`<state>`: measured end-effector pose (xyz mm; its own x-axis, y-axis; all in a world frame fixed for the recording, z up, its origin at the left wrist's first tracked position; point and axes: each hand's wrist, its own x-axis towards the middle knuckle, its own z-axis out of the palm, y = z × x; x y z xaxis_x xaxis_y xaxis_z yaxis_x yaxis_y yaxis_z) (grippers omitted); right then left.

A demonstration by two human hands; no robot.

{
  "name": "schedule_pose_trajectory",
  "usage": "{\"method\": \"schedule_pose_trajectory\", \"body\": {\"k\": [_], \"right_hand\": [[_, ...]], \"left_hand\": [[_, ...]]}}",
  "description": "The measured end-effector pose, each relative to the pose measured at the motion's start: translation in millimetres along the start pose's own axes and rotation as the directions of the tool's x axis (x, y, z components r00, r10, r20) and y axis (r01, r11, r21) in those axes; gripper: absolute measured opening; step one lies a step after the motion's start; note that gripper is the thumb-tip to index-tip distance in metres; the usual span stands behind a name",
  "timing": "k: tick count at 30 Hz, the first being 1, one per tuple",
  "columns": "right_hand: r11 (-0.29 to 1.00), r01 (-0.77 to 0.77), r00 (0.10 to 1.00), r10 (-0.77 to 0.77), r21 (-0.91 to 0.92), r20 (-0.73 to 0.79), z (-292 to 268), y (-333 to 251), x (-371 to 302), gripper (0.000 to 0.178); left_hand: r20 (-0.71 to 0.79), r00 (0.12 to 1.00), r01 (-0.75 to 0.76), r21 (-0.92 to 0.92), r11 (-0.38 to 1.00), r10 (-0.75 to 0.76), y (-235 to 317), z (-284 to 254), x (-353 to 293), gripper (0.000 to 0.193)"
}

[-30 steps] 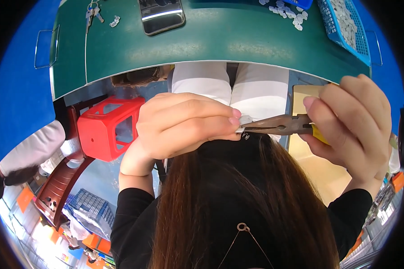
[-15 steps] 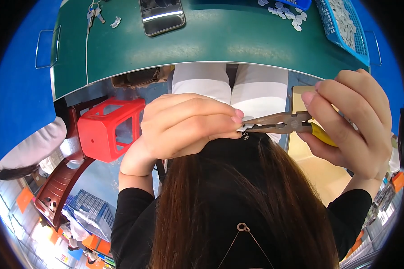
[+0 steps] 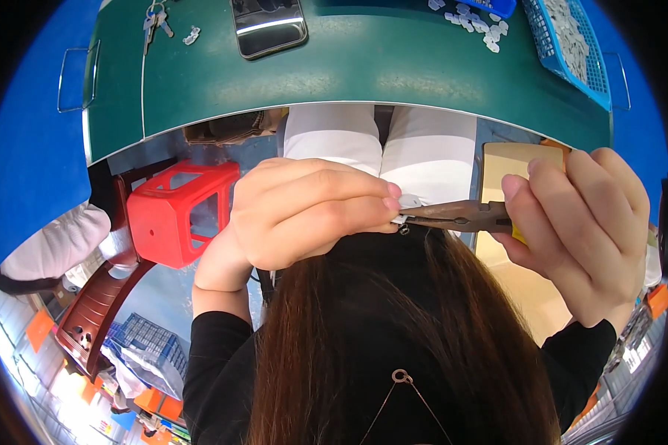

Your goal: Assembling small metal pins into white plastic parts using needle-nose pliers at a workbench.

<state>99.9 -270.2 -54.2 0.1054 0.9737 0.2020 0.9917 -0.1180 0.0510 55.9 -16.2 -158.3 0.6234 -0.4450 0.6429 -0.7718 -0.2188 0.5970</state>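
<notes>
My left hand [image 3: 315,215] pinches a small white plastic piece [image 3: 402,219] between thumb and fingertips, above my lap. A tiny coiled wire [image 3: 404,230] shows just under that piece. My right hand [image 3: 583,222] is wrapped around needle-nose pliers [image 3: 467,215] with brown, worn jaws and yellow grips mostly covered by my fingers. The jaw tips meet the white piece at my left fingertips; whether they clamp the wire or the plastic is too small to tell.
On the green table [image 3: 334,81] lie a dark phone [image 3: 269,30], keys [image 3: 156,22] and loose translucent pieces [image 3: 482,24]. A blue basket [image 3: 571,63] full of such pieces stands far right. A red plastic stool [image 3: 174,219] is at my left. Another person's sleeve [image 3: 56,241] shows beyond it.
The pliers' jaws have drawn closer together, and their handles have dropped slightly. My right fingers have tightened and shifted a little lower. My left hand stays nearly still.
</notes>
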Motion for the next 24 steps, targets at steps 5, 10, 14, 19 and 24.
{"method": "schedule_pose_trajectory", "body": {"k": [5,10,14,19,24], "right_hand": [[0.999,0.003,0.999,-0.001,-0.053,0.038,-8,-3,1,0.036],[0.999,-0.002,1.0,0.002,-0.035,0.011,-4,1,1,0.046],[0.997,0.017,0.969,0.003,-0.082,0.248,-22,3,9,0.05],[0.999,-0.05,0.998,0.049,0.006,0.037,-10,0,2,0.044],[0.999,-0.033,0.999,0.033,-0.004,0.041,-11,-3,1,0.044]], "left_hand": [[0.027,0.999,-0.036,-0.001,0.999,0.036,-4,-1,7,0.02],[-0.013,0.999,0.04,0.013,0.999,-0.04,0,1,3,0.024],[-0.098,0.991,0.077,-0.152,0.985,-0.093,-4,9,0,0.014],[-0.112,0.993,0.026,-0.169,0.985,-0.046,-9,9,-2,0.025],[-0.094,0.994,0.042,-0.138,0.99,-0.055,-2,6,0,0.024]]}}
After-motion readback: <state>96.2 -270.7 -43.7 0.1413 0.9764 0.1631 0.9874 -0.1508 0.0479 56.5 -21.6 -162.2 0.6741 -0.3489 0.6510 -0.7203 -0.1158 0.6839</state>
